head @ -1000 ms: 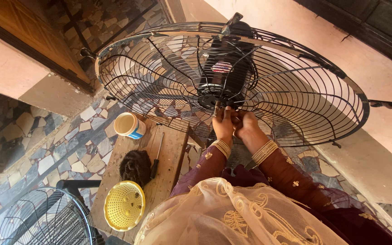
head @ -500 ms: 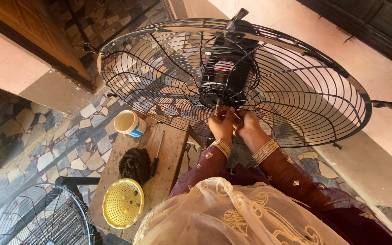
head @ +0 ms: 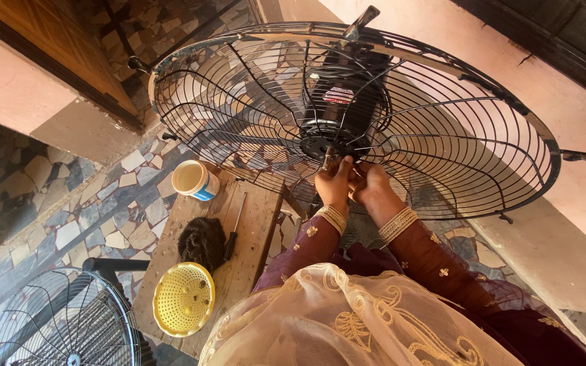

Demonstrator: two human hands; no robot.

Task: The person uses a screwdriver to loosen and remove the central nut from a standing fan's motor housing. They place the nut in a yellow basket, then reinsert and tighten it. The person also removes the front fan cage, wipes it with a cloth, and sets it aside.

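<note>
Head view: the fan guard [head: 442, 129], a wide round cage of thin black wire, stands tilted over the person's lap, with the motor [head: 344, 102] behind its hub. It looks stiff yet springy, light for its width and awkward; the rim seems the firmest hold. Both the left hand [head: 334, 184] and right hand [head: 369, 184] pinch something small at the hub. Beside them, a wooden surface [head: 252, 230] carries a cup [head: 194, 180], screwdriver [head: 234, 227] and yellow strainer [head: 183, 299].

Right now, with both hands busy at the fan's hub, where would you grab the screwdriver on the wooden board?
Probably by the dark handle of the screwdriver, its end nearer the person, coming from above. It lies flat on the wooden board, with its thin shaft pointing away toward the cup. The dark bundle crowds its left, so close from the right.
</note>
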